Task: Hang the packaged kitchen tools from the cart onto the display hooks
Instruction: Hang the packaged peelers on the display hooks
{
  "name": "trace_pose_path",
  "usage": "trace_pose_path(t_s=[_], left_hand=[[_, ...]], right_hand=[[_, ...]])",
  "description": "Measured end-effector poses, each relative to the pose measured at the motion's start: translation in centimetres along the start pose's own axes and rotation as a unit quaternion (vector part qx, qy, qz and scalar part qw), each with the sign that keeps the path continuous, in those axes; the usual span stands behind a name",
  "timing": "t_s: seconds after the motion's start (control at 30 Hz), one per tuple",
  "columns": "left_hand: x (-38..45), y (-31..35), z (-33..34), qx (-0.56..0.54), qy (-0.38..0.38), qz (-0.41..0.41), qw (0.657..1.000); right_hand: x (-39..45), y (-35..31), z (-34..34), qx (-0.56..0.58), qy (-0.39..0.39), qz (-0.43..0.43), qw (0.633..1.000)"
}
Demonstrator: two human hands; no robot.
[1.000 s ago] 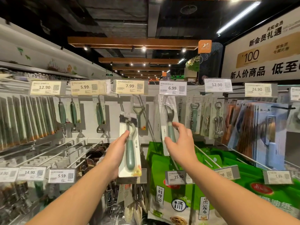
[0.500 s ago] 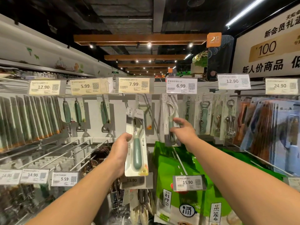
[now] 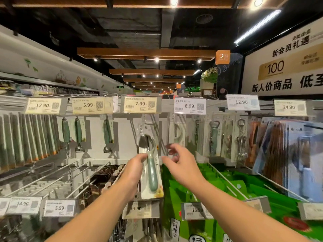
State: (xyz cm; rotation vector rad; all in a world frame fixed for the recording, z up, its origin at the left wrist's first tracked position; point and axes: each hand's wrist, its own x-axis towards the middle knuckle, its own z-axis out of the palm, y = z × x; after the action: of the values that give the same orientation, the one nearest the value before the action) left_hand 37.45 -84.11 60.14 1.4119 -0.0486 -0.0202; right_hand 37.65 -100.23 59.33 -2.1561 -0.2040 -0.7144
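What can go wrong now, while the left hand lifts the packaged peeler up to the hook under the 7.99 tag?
1. The left hand holds the packaged peeler only by its lower edge, so the card may tilt and miss the hook.
2. The right hand is open and beside the package, not on it; if the grip slips, nothing catches it.
3. The image is blurred there, so whether the hang hole reaches the hook under the 7.99 tag cannot be told.

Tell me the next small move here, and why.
Probably lift the packaged peeler in the left hand so its top hole meets the hook under the 7.99 tag. Its top is just below that tag; the right hand is empty nearby and could steady it.
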Motion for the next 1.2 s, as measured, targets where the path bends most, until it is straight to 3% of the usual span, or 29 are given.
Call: trace_pose_path(t_s=[0.2, 0.43, 0.57, 0.8, 0.97, 1.2], left_hand=[[-0.7, 0.0, 0.8, -0.032, -0.027, -0.03, 0.999], [-1.3, -0.2, 0.6, -0.025, -0.039, 0.01, 0.999], [-1.5, -0.2, -0.4, 0.025, -0.007, 0.068, 0.997], [-0.6, -0.9, -2.6, 0.048, 0.015, 0.044, 0.998], [-0.2, -1.1, -3.1, 0.062, 0.021, 0.054, 0.996], [-0.2, -1.0, -2.8, 0.064, 0.016, 0.067, 0.996]], right_hand=[[-1.8, -2.2, 1.1, -0.046, -0.067, -0.035, 0.996], [-2.5, -2.8, 1.1, -0.047, -0.033, -0.032, 0.998], [-3.3, -1.8, 0.7, -0.057, -0.002, -0.034, 0.998], [-5.6, 1.0, -1.9, -0.106, 0.082, -0.048, 0.99], [-5.6, 1.1, -3.5, -0.08, 0.145, -0.047, 0.985], [-5.9, 1.7, -4.0, -0.055, 0.164, -0.054, 0.983]])
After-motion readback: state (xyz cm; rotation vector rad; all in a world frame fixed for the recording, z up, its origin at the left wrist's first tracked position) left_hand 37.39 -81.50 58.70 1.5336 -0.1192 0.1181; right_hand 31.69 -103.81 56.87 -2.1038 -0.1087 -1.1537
